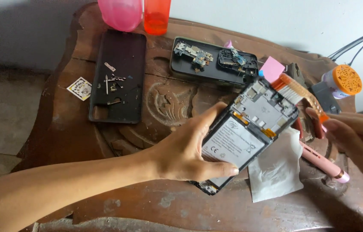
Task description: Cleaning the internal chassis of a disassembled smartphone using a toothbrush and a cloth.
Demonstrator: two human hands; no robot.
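Gripping the opened phone [250, 129], left hand [181, 150] fingers clamp its edges; right hand [357, 133] fingers pinch a brush [297, 92] just beside it

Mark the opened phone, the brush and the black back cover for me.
Opened phone [237, 141]: head view, on the battery's white label.
Brush [293, 90]: head view, on the white bristles above the phone's top edge.
Back cover [119, 56]: head view, on bare black inner surface above the screws.
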